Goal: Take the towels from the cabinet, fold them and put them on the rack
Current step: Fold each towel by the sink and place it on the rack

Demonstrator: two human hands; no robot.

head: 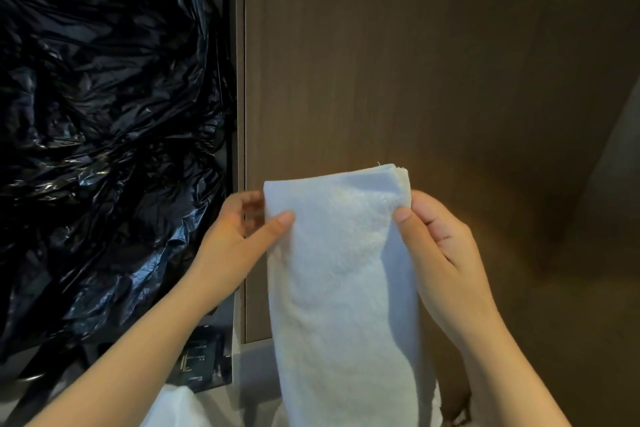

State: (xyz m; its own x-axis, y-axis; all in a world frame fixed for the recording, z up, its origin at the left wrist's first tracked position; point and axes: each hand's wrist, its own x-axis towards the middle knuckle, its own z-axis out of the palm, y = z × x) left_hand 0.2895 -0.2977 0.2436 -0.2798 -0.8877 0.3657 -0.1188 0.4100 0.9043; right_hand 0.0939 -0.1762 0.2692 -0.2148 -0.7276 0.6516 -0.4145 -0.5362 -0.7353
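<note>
We hold a folded white towel (341, 274) between our two hands, its long body hanging down from them. Our left hand (239, 239) pinches the towel's upper left edge, thumb on the front and fingers behind. Our right hand (440, 246) grips the upper right edge the same way. Behind the towel and both hands stands a brown wooden cabinet door (415, 62). To the left of our left hand bulges a crumpled black plastic bag (104, 132).
</note>
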